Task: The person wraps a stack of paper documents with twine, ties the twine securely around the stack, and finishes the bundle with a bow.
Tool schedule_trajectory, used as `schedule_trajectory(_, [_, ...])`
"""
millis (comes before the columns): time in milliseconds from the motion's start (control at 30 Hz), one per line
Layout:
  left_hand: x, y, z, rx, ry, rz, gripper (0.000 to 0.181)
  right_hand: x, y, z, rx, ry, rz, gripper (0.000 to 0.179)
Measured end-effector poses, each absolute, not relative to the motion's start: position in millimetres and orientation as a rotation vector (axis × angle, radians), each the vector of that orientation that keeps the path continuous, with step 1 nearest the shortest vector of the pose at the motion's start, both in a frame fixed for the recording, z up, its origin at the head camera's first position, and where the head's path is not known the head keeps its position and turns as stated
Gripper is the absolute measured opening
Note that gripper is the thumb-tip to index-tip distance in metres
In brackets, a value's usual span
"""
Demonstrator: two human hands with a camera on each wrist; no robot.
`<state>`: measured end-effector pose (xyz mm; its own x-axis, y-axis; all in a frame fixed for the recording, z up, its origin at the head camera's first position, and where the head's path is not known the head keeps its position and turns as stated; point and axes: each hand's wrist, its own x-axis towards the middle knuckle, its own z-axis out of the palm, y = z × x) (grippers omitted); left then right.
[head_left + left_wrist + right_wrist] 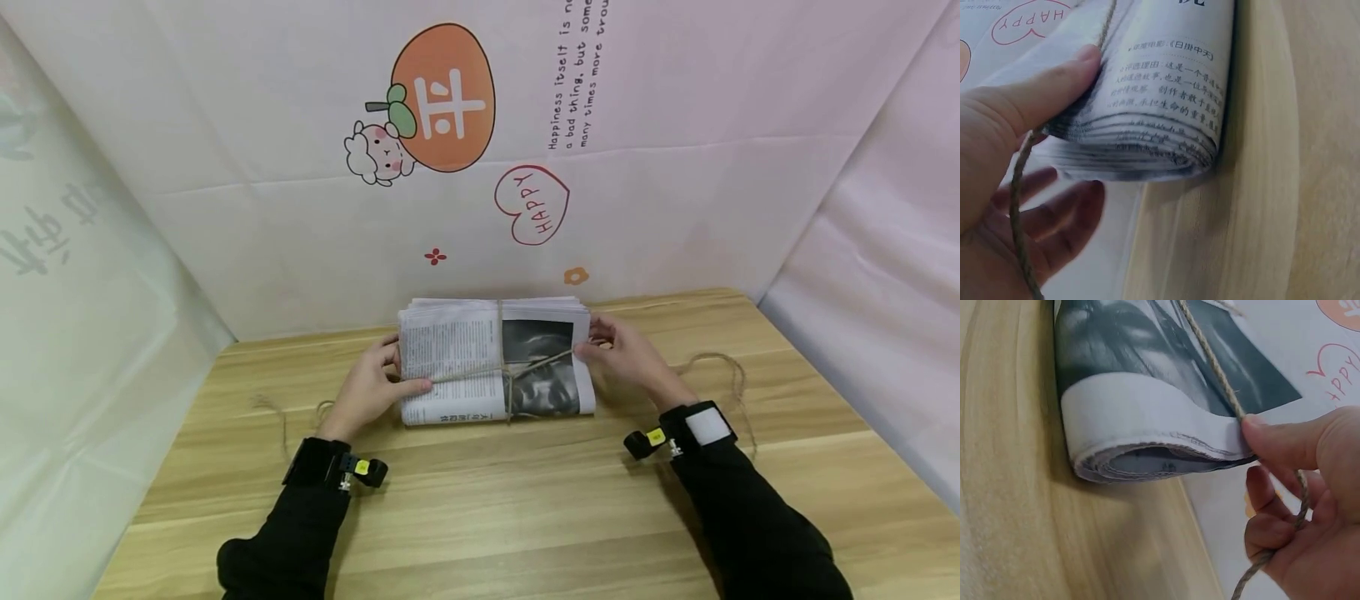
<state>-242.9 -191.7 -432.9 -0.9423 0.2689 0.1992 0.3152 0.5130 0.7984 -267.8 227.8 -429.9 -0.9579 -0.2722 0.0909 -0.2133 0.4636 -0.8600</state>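
A folded stack of newspapers [450, 337] lies at the back of the table. Twine [500, 333] runs around it front to back and crosses near the middle, with strands going out to both sides. At the left end my left hand [367, 392] grips the stack, thumb on top by the twine and fingers lower at the side. One strand hangs past its palm in the left wrist view. My right hand [626, 354] pinches the other twine strand [1213, 359] at the stack's right edge. That strand continues down through its curled fingers.
Loose twine ends trail on the wooden table [495, 508], one left of the left forearm and a looped one [738, 383] by the right wrist. A printed white cloth [300, 242] rises directly behind the stack, with more cloth at both sides.
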Motion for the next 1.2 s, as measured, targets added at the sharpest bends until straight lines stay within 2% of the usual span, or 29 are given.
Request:
schedule_trajectory(167, [-243.8, -192.4, -432.1, -0.589, -2.657, -1.318, 0.055, -269.5, 228.6, -427.6, -0.504, 2.695, -1.583, 0.031])
schedule_trajectory(700, [-246.0, -195.5, -432.2, -0.628, -2.648, -1.305, 0.072, -269.1, 232.0, -424.8, -0.661, 2.724, -1.656, 0.031])
schedule_trajectory(933, [-244.3, -193.9, -431.3, -0.570, -2.692, -1.233, 0.059, -269.0, 236.7, -425.3, -0.696, 2.699, -1.690, 0.027])
schedule_trajectory(1200, [-245.1, -195.4, -432.4, -0.621, -2.613, -1.052, 0.065, -271.6, 235.5, -424.9, -0.737, 2.675, -1.772, 0.020])
